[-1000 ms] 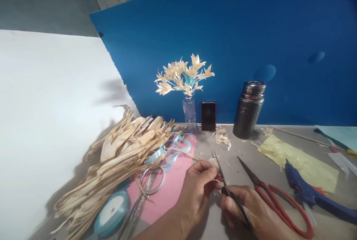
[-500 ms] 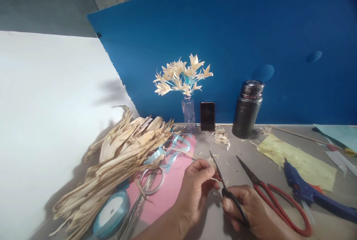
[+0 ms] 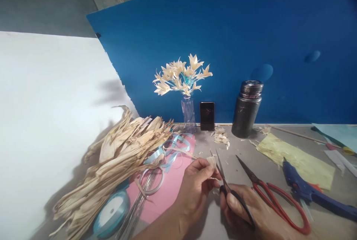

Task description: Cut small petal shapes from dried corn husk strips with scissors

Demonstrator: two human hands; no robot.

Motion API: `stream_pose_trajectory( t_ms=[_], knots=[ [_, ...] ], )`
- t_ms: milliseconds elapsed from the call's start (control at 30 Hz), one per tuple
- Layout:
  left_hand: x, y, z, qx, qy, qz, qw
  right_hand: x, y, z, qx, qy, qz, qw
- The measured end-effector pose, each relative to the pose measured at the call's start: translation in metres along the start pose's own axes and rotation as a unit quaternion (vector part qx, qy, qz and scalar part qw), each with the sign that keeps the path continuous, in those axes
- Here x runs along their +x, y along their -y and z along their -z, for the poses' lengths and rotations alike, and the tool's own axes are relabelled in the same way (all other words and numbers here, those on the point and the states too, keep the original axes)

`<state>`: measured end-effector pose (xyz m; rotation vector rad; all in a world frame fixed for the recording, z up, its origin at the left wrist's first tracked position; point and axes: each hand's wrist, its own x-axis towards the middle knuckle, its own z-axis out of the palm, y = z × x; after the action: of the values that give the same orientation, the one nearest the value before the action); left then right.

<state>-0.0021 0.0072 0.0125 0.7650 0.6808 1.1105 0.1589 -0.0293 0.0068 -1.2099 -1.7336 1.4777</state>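
Between the thumb and fingers of my left hand (image 3: 199, 184) is a small pale piece of corn husk (image 3: 212, 161), pinched so that its upper end shows. My right hand (image 3: 241, 206) grips a pair of small scissors (image 3: 226, 186) with black handles. Their blades are slightly apart and point up and away, right beside the husk piece. Whether a blade touches the husk I cannot tell. On the table to the right of my right hand lie larger red-handled scissors (image 3: 275, 199).
Left are a corn husk bundle (image 3: 119, 151), ribbon roll (image 3: 111, 212), wires (image 3: 136, 206) and pink paper (image 3: 164, 199). Behind stand a flower-filled vase (image 3: 188, 112), phone (image 3: 207, 116) and dark flask (image 3: 247, 112). Husk scraps (image 3: 221, 138) lie mid-table. A blue glue gun (image 3: 304, 188) overlaps yellow paper (image 3: 301, 158).
The small scissors' blades have parted from nearly closed to slightly open. More of the husk piece now shows above my left fingers, which otherwise keep their place.
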Motion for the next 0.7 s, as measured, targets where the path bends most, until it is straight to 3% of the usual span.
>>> stream_pose_trajectory(
  t_ms=[233,367,500,700],
  knots=[
    [0.001,0.002,0.000,-0.014,-0.033,0.010,0.999,0.003,-0.007,-0.009,-0.027,-0.012,-0.016,0.999],
    [0.000,0.002,-0.001,-0.025,-0.038,0.022,0.999,0.005,-0.011,-0.012,-0.013,-0.028,0.007,1.000],
    [-0.001,0.002,-0.001,-0.033,-0.041,0.027,0.998,0.006,-0.015,-0.014,0.013,-0.041,-0.015,0.999],
    [0.000,0.000,0.000,-0.007,-0.021,0.008,1.000,0.003,-0.001,-0.007,-0.001,-0.023,-0.021,1.000]
  ],
)
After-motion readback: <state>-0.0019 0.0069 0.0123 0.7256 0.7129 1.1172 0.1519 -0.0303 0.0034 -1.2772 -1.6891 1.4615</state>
